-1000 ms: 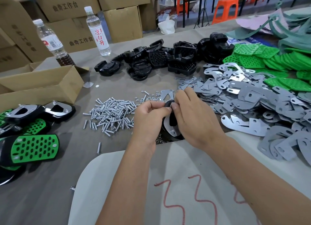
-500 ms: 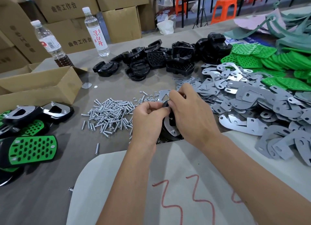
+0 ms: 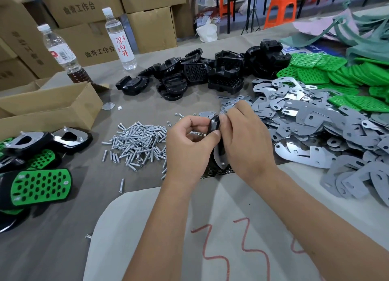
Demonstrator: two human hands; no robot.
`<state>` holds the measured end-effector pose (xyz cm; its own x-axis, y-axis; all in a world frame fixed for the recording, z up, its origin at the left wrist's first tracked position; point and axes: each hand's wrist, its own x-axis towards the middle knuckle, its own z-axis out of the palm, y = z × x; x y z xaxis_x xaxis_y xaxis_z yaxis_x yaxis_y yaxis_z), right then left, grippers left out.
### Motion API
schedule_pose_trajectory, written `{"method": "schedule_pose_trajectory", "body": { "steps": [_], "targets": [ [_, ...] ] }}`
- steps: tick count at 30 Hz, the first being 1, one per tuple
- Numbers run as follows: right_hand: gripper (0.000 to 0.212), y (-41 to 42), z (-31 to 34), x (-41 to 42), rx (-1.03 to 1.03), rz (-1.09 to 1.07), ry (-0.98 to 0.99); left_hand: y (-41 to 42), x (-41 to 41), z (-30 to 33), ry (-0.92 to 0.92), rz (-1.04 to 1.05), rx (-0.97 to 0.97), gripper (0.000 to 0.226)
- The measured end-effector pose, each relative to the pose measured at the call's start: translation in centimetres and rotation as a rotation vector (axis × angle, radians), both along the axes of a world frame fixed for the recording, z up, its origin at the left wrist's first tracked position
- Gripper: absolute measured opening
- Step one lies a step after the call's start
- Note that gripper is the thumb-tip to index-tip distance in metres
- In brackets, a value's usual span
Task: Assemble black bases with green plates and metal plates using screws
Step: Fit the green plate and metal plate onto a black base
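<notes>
Upright, black base (image 3: pixel 215 126) sits between both hands' grip.

our left hand (image 3: pixel 190 143) with thumb slid up along the base (image 3: pixel 215 125), our right hand (image 3: pixel 244 137) fingertips shifted slightly higher over its top edge, base a little more upright between our fingers

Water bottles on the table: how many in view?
2. One bottle with dark liquid at the bottom stands far left behind the open cardboard box; the clear bottle with red lettering stands to its right, before the stacked boxes. None seem hidden.
</notes>
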<state>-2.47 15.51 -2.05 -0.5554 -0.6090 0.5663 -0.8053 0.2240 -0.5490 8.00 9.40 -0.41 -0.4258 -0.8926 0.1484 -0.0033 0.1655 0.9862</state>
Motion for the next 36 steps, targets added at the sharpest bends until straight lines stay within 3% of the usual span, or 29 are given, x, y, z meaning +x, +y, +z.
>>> {"method": "schedule_pose_trajectory", "body": {
  "steps": [8, 13, 18, 21, 24, 30, 33, 36],
  "targets": [
    [0.034, 0.0, 0.4, 0.3, -0.085, -0.082, 0.011, 0.4, -0.3, -0.1, 0.016, 0.025, -0.151, 0.028],
    [0.039, -0.1, 0.1, 0.3, -0.085, -0.089, -0.069, 1.2, -0.8, -0.1, -0.075, 0.144, -0.377, 0.028],
    [0.043, 0.1, 0.4, -1.3, -0.07, 0.131, -0.182, 0.9, -0.8, -0.4, -0.117, 0.299, -0.454, 0.027],
    [0.042, 1.0, 0.3, -2.4, 0.334, 0.249, -0.056, -0.9, -0.1, -0.6, -0.077, 0.446, -0.199, 0.033],
    [0.031, 1.3, 0.3, -2.8, 0.585, 0.364, 0.042, -2.5, 0.7, -0.4, 0.161, 0.432, 0.18, 0.009],
    [0.021, 1.2, 0.5, -2.6, 0.542, 0.509, 0.003, -2.8, 0.9, 0.6, 0.574, 0.196, 0.708, 0.008],
    [0.019, 1.3, 0.4, -2.3, 0.477, 0.516, -0.01, -2.7, 0.8, 0.7, 0.582, 0.157, 0.776, 0.015],
    [0.018, 1.3, 0.4, -2.2, 0.237, 0.436, -0.137, -2.7, 0.8, 0.5, 0.505, 0.124, 0.754, 0.024]
  ]
}}
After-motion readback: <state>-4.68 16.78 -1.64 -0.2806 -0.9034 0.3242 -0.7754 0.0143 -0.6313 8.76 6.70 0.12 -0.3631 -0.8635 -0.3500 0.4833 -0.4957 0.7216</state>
